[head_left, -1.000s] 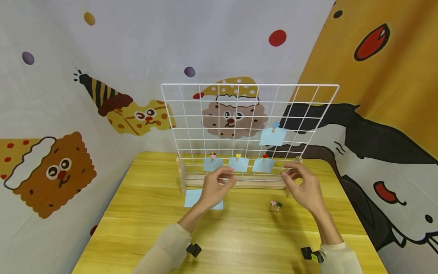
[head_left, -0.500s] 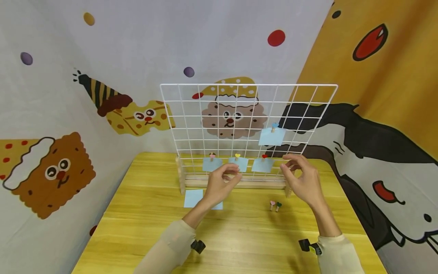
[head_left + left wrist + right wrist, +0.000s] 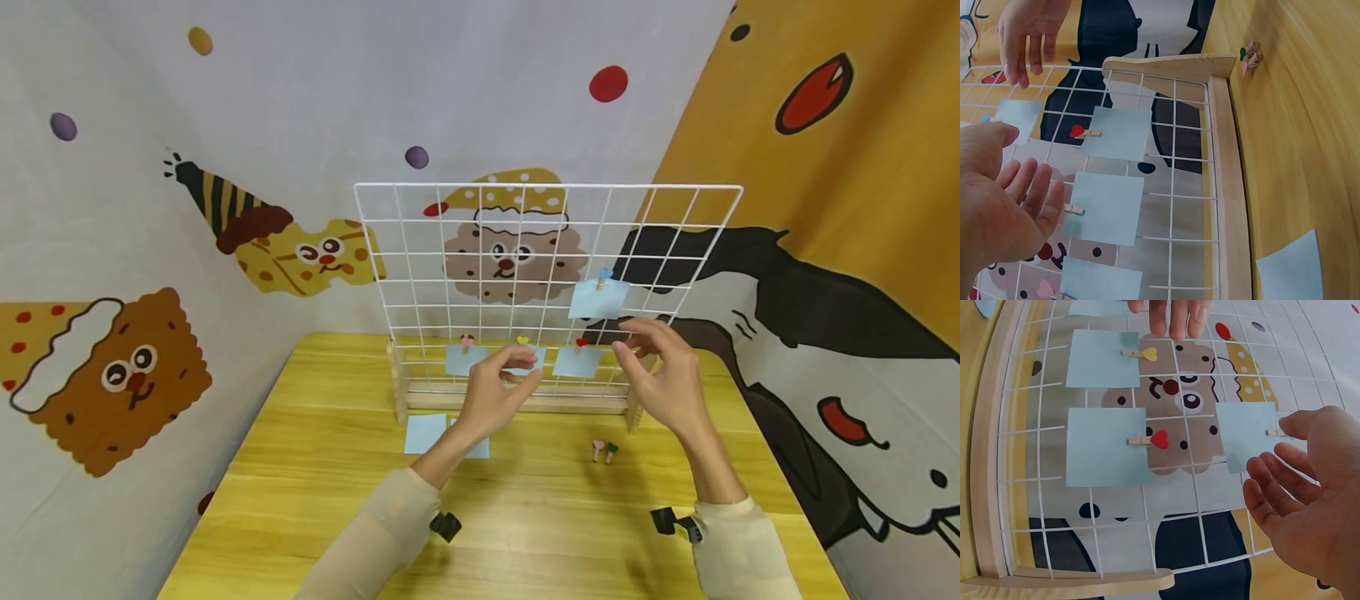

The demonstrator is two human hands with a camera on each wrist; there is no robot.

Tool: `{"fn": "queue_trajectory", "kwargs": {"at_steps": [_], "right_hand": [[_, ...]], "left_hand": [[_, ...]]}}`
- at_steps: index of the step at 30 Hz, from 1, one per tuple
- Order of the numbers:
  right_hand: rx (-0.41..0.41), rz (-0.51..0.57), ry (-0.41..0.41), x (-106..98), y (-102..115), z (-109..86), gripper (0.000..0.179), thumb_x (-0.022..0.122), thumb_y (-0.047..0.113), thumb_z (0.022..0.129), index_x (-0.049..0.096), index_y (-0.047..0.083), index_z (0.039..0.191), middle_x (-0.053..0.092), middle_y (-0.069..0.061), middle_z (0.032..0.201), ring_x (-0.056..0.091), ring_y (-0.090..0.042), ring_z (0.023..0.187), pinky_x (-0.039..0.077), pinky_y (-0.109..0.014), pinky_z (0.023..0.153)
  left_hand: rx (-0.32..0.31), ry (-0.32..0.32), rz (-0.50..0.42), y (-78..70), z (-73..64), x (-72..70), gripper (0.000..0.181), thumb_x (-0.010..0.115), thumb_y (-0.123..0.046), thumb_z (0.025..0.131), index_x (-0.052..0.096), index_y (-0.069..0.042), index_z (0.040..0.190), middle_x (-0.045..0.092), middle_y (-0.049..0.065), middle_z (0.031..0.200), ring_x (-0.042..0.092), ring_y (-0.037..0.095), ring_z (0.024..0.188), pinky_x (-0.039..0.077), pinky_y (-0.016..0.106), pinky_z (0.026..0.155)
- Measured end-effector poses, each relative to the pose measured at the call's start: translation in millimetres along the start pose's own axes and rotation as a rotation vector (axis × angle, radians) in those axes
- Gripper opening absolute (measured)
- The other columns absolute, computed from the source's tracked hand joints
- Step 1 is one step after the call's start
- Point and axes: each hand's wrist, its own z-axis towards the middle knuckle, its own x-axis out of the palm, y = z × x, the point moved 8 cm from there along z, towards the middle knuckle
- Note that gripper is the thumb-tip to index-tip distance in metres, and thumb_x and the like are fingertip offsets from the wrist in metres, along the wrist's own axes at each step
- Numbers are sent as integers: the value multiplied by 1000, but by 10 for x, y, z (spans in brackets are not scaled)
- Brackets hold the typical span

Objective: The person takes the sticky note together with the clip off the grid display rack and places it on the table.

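Note:
My left hand (image 3: 495,393) is raised before the lower part of a white wire grid (image 3: 450,184), fingers loosely bent and nothing in them. In the head view it overlaps the middle of three pale blue notes, held by a yellow heart clothespin (image 3: 1149,354). Beside that hang a note (image 3: 576,362) with a red heart clothespin (image 3: 1159,439) and a note (image 3: 461,361) with a pink heart one (image 3: 1047,289). Higher right is another note (image 3: 597,302) under a blue heart clothespin (image 3: 605,275). My right hand (image 3: 671,385), also holding nothing, hovers just below and right of it.
The grid stands in a wooden base (image 3: 555,403) on a yellow wooden table (image 3: 540,517). Two loose blue notes, one of them left (image 3: 425,434), lie in front of it. A pink heart clothespin (image 3: 597,448) and a green one (image 3: 611,451) lie front right. Cartoon-printed cloth (image 3: 300,100) hangs behind.
My left hand has moved right and upward, from near the left note to the middle one. My right hand has risen slightly. The notes and clothespins stay where they were.

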Motion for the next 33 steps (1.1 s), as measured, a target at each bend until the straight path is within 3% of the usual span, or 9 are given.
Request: {"fn": "queue_trajectory", "kwargs": {"at_steps": [6,12,15,19,21,23,30,33], "right_hand": [[-2,-10,-15,0,36,75,33,83,-3,96,78,-3,129,79,-20,117,62,9,94,52,-13,86],[-27,28,-60,-4,80,152,30,81,-6,96,79,-6,126,80,-22,122,61,7,92,52,-12,84],[-31,28,-78,-9,83,189,30,81,-6,96,79,-5,126,80,-22,122,61,6,90,51,-10,82],[-48,20,-89,-15,94,232,31,81,-5,96,79,-5,127,80,-23,122,61,6,90,49,-7,83],[-65,21,-97,-13,111,256,31,80,-6,96,79,-5,127,79,-24,120,61,5,90,47,-5,84],[-85,24,-109,-15,134,286,32,81,-6,95,79,-5,127,79,-24,119,62,1,88,48,-7,83],[-117,11,-109,-8,191,386,36,80,-4,97,78,-3,132,79,-23,123,68,-25,84,50,-9,83],[-125,5,-105,3,207,416,38,79,-5,97,78,-2,135,79,-23,129,69,-23,84,49,-6,83]], "left_hand": [[8,9,3,-45,71,38,35,81,-18,105,74,-1,136,81,19,132,79,32,121,69,32,92],[3,8,3,-77,136,79,35,80,-16,105,74,-2,137,82,14,131,79,29,121,69,38,94],[-3,7,3,-85,167,103,34,79,-17,106,74,-4,137,82,15,132,79,29,121,67,31,94],[27,-19,6,-125,206,131,32,80,-19,106,76,-6,135,82,15,132,80,28,119,67,28,92],[50,-43,6,-151,229,137,31,80,-19,106,76,-6,133,83,12,131,80,28,117,69,33,91],[68,-63,3,-179,254,142,30,80,-19,106,77,-6,132,83,11,129,81,29,115,70,36,90],[80,-98,12,-223,330,171,31,81,-19,105,76,-4,132,83,13,128,81,30,114,68,27,88],[75,-104,12,-219,356,193,31,81,-18,105,76,-3,132,83,15,129,81,31,114,69,29,88]]}}
